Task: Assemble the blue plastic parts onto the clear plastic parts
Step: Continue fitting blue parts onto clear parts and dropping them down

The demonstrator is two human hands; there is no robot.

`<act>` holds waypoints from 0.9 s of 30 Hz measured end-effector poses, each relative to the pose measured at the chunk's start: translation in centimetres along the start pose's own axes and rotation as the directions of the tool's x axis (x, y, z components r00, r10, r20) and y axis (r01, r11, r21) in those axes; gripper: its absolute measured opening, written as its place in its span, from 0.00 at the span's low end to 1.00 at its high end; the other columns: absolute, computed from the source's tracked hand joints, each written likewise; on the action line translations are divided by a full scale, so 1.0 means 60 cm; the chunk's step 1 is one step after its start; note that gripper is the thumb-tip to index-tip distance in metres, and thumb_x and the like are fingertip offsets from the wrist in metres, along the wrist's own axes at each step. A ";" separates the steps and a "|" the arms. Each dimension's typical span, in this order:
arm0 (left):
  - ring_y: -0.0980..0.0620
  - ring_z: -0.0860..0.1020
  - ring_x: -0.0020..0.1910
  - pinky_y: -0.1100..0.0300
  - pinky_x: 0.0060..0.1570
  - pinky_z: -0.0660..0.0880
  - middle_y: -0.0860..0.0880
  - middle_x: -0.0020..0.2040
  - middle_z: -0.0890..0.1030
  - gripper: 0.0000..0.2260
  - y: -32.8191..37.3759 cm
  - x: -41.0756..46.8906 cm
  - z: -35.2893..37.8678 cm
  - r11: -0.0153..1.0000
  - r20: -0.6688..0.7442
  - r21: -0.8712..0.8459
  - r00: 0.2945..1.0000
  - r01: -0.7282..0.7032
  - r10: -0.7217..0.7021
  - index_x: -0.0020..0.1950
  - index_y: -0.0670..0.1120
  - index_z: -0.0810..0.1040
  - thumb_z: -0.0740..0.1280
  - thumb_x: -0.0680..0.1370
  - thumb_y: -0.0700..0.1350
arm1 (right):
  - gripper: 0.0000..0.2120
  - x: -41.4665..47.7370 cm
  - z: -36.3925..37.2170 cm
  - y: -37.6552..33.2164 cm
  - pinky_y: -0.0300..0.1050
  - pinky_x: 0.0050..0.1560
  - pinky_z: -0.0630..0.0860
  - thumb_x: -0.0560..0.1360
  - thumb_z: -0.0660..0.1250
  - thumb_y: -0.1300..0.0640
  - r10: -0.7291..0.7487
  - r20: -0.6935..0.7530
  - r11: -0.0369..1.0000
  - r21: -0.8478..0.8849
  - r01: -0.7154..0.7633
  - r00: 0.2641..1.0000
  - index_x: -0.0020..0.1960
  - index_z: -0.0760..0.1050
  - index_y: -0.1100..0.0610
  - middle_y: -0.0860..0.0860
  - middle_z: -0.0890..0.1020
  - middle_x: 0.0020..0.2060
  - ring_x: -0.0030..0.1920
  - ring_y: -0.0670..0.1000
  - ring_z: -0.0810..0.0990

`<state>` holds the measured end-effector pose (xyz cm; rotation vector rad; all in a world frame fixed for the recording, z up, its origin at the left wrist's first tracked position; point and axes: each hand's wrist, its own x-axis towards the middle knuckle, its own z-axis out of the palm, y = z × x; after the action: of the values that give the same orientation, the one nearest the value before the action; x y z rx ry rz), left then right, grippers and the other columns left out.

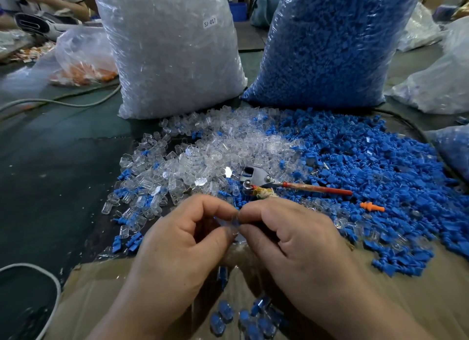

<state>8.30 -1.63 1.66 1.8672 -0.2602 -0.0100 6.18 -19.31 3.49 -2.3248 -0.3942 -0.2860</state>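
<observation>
My left hand (187, 240) and my right hand (291, 238) meet fingertip to fingertip low in the middle of the view. Between them they pinch a small clear plastic part with a blue part in it (234, 223), mostly hidden by the fingers. A heap of loose clear parts (203, 156) lies on the table just beyond my hands. To its right spreads a wide heap of blue parts (380, 167). Under my wrists, several joined blue-and-clear pieces (248, 317) lie in a cardboard box (101, 289).
A tall bag of clear parts (172, 50) and a tall bag of blue parts (330, 42) stand at the back. A metal tool with a red handle (291, 184) lies among the parts, and an orange piece (371, 207) beside it. Cables run at left. Another person sits far left.
</observation>
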 end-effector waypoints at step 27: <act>0.50 0.81 0.31 0.63 0.29 0.77 0.46 0.38 0.85 0.15 -0.007 0.001 0.000 0.952 -0.053 -0.212 0.971 0.219 -0.235 0.42 0.57 0.82 0.68 0.79 0.36 | 0.30 0.012 -0.031 0.065 0.55 0.66 0.64 0.73 0.55 0.31 0.380 0.034 0.668 -0.702 -0.249 0.924 0.69 0.56 0.44 0.47 0.71 0.64 0.64 0.55 0.68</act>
<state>8.43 -1.50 1.29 1.6785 0.0113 -0.1180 8.08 -23.13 2.52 -3.1197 0.0789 -0.0400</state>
